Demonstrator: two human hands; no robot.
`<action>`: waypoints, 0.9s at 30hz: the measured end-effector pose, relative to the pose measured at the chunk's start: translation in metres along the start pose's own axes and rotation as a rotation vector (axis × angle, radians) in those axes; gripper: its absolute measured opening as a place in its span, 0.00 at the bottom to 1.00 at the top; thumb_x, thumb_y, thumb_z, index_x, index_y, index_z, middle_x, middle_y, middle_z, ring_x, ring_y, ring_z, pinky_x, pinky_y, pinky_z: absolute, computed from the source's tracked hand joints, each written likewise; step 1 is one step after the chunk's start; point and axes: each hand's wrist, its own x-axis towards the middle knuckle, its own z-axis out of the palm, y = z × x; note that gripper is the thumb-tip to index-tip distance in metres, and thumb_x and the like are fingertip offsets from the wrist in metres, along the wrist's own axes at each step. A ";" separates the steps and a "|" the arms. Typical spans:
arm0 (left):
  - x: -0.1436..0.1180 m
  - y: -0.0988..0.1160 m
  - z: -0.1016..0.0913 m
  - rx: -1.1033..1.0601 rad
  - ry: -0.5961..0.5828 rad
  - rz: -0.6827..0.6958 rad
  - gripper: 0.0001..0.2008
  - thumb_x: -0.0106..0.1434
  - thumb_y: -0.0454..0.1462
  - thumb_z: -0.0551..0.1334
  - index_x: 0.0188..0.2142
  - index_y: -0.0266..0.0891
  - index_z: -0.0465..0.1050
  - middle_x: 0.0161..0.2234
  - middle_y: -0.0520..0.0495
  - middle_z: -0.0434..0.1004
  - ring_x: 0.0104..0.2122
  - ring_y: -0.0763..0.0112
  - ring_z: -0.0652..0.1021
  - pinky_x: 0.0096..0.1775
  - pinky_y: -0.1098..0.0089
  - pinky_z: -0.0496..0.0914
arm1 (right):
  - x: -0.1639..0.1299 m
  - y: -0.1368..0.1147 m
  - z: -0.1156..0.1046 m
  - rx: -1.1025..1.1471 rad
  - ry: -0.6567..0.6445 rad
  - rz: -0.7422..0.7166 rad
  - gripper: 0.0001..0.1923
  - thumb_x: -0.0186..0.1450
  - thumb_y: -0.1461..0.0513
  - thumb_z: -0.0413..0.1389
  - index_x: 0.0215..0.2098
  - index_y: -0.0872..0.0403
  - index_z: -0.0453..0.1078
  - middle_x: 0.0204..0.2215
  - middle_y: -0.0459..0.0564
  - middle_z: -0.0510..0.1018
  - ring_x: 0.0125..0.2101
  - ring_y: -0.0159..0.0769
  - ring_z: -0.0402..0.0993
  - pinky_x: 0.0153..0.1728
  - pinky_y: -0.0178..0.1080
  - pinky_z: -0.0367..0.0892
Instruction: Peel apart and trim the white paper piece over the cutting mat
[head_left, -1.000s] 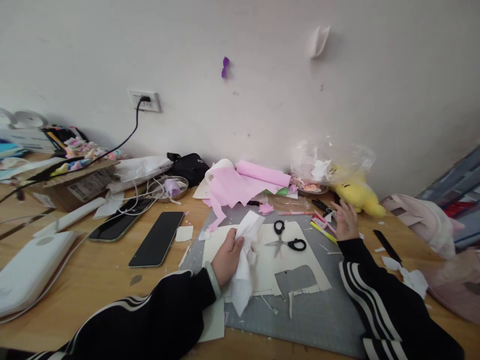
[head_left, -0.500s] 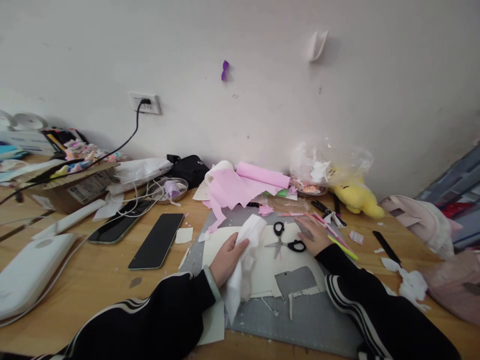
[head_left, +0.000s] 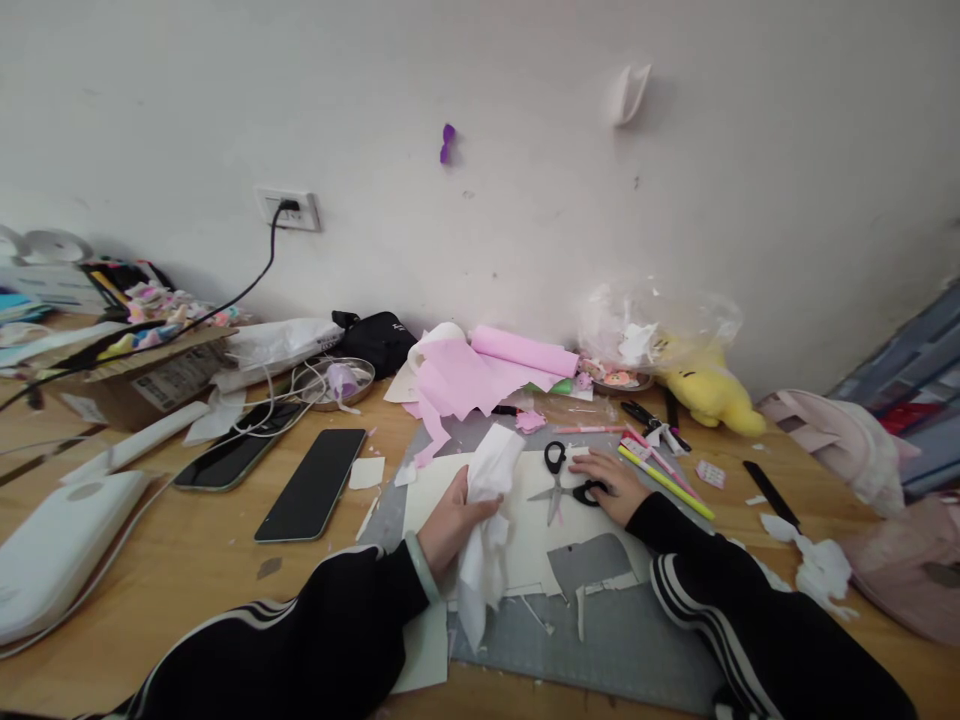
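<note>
My left hand (head_left: 455, 525) is closed around a crumpled white tissue (head_left: 491, 470), thumb on its front, and its lower end hangs over the mat. Over the right handle of the black-handled scissors (head_left: 556, 490) lies my right hand (head_left: 613, 484), fingers stretched out and touching or just above the loop. The scissors rest with blades spread on a cream paper sheet (head_left: 525, 550), which has a piece cut out near its lower edge. Beneath the sheet is a grey cutting mat (head_left: 600, 660), with thin paper offcuts (head_left: 580, 612) scattered on it.
Pink paper (head_left: 465, 375) lies behind the mat, partly rolled. To the right are a yellow highlighter (head_left: 667, 483), a yellow plush toy (head_left: 712, 392) and crumpled tissue (head_left: 821, 570). A black phone (head_left: 311, 485), a white power bank (head_left: 67, 550) and cables occupy the left side.
My right hand has moved left and slightly down, from beside the scissors onto their right handle. The tissue in my left hand has shifted slightly and is more bunched.
</note>
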 end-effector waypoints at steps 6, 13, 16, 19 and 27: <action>0.001 -0.003 0.000 0.019 -0.082 0.007 0.19 0.45 0.35 0.60 0.37 0.37 0.55 0.23 0.53 0.67 0.19 0.77 0.67 0.21 0.74 0.63 | 0.002 -0.007 -0.005 0.013 -0.034 -0.015 0.12 0.48 0.67 0.49 0.31 0.50 0.67 0.39 0.48 0.70 0.47 0.44 0.57 0.43 0.50 0.53; 0.002 -0.005 -0.003 0.088 -0.123 0.027 0.17 0.46 0.37 0.60 0.34 0.36 0.56 0.20 0.55 0.65 0.14 0.82 0.61 0.17 0.77 0.55 | 0.003 -0.015 -0.003 0.032 -0.045 0.008 0.03 0.47 0.65 0.52 0.22 0.51 0.66 0.38 0.49 0.69 0.44 0.43 0.60 0.41 0.49 0.54; 0.003 -0.003 -0.002 0.134 -0.121 0.015 0.12 0.48 0.40 0.58 0.29 0.36 0.58 0.17 0.56 0.63 0.12 0.83 0.58 0.15 0.78 0.51 | 0.002 -0.020 -0.003 0.056 -0.019 0.006 0.03 0.48 0.65 0.50 0.22 0.53 0.65 0.41 0.51 0.67 0.47 0.44 0.55 0.43 0.51 0.51; 0.003 -0.002 -0.002 0.184 -0.107 0.008 0.12 0.49 0.43 0.57 0.23 0.36 0.57 0.14 0.56 0.61 0.12 0.83 0.58 0.15 0.78 0.50 | 0.001 -0.027 -0.008 0.092 0.002 -0.029 0.03 0.51 0.63 0.49 0.23 0.54 0.63 0.46 0.52 0.62 0.48 0.42 0.53 0.45 0.49 0.50; 0.005 -0.003 -0.004 0.254 0.004 0.064 0.14 0.51 0.46 0.54 0.25 0.37 0.58 0.11 0.58 0.59 0.11 0.81 0.58 0.14 0.78 0.52 | -0.004 -0.057 -0.013 0.909 -0.156 0.082 0.17 0.53 0.50 0.48 0.33 0.53 0.65 0.48 0.53 0.60 0.47 0.41 0.57 0.45 0.46 0.52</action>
